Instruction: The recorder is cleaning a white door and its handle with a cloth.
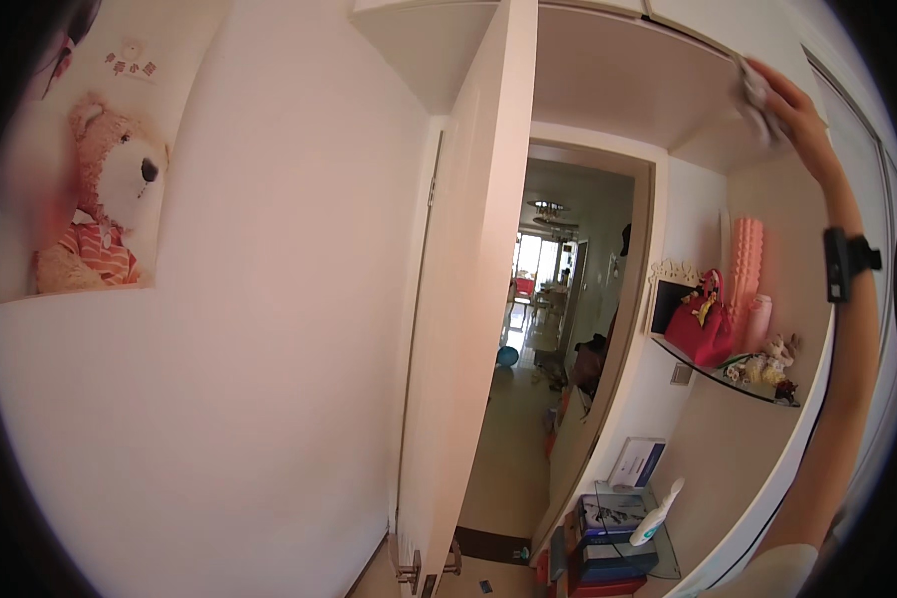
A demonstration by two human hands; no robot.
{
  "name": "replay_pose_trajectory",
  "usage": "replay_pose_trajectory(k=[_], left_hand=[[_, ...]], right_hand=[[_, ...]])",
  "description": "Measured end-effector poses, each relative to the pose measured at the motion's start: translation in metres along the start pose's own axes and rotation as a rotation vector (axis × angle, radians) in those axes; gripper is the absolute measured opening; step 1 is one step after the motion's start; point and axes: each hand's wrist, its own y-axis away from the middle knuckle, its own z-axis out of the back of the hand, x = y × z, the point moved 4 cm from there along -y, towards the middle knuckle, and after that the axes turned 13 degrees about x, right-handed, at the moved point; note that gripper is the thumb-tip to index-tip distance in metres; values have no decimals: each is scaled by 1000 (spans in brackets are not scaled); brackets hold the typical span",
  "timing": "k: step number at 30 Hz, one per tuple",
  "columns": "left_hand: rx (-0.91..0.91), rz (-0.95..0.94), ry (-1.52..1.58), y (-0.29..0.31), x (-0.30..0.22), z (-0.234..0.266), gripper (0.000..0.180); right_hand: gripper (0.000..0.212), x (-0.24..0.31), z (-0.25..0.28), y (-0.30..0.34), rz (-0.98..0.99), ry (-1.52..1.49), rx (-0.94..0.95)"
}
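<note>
My right arm reaches up along the right side, with a black device (839, 264) strapped near the wrist. High up, my right hand (792, 105) is closed around a crumpled greyish-white cloth (755, 98), which is blurred by motion. The cloth is at the front lower edge of the white overhead cabinet (608, 50), close to its right end. My left hand is out of view.
A white door (468, 299) stands open before a hallway (513, 429). On a glass corner shelf (713, 374) are a red handbag (701, 334), a pink foam roller (747, 264) and small figures. Boxes (608, 553) sit lower. A bear poster (110, 199) hangs left.
</note>
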Motion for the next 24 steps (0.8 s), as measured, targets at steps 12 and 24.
replay_pose_trajectory(k=[12,24], left_hand=[[-493,-619,254,-162,-210,80,82],[-895,-620,243,-244,-247,83,98]], right_hand=[[36,44,-174,-268,314,126,-246],[34,54,-361,6,798,169,284]])
